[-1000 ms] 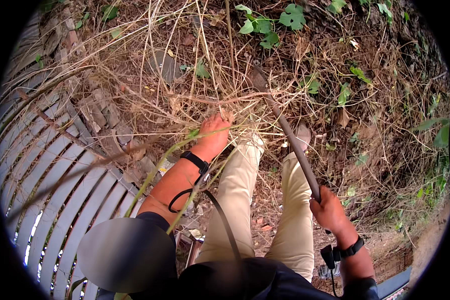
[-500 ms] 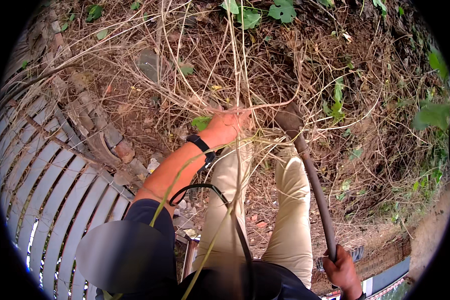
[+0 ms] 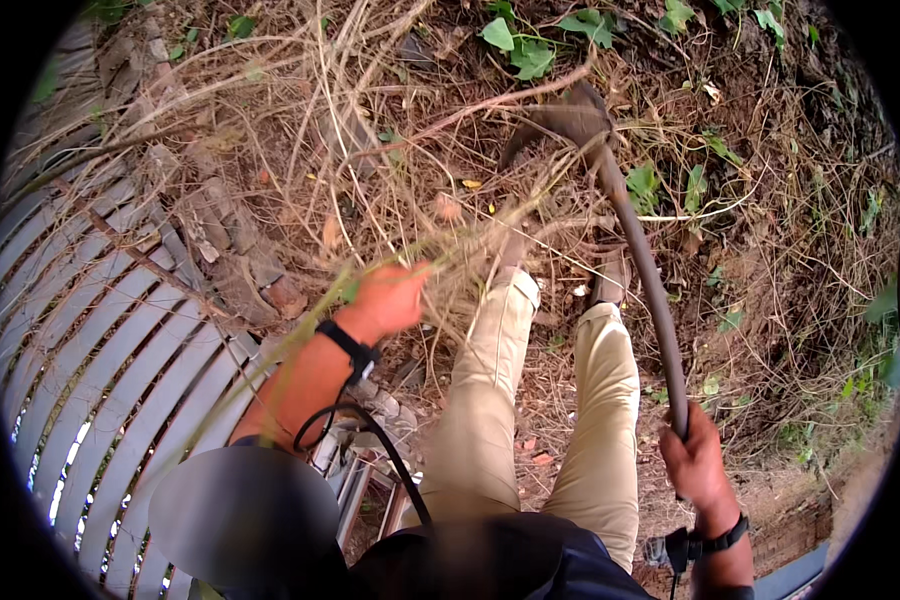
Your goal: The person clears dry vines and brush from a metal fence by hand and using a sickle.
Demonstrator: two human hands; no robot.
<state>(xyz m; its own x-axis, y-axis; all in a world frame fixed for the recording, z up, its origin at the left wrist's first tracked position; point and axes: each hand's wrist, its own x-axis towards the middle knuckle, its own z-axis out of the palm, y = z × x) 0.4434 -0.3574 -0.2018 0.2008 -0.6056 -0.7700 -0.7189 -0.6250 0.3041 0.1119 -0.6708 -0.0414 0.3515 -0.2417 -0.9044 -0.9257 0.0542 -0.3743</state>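
While my hoe [image 3: 638, 240] had its metal head [image 3: 575, 118] just beside my left hand [image 3: 388, 300] half a second ago, the two are now well apart: the head has moved up to one o'clock from the middle of my view, and that hand has drawn back to nine o'clock. Its fist looks closed on dry vine stems [image 3: 542, 190], though motion blur hides exactly how many I've caught. My right hand [image 3: 695, 460], at four o'clock, is wrapped firmly round the lower end of the wooden handle. I read the wider gap as giving the blade more room from my knuckles while I pull the tangle towards me. The stems fan out from nine round to one o'clock, some crossing the hoe's head; I can't tell whether any are hooked on it. Green lobed leaves [image 3: 532, 58] lie near twelve, a slatted grey panel [image 3: 120, 370] fills eight, and my beige trousers [image 3: 490, 400] stand towards six.
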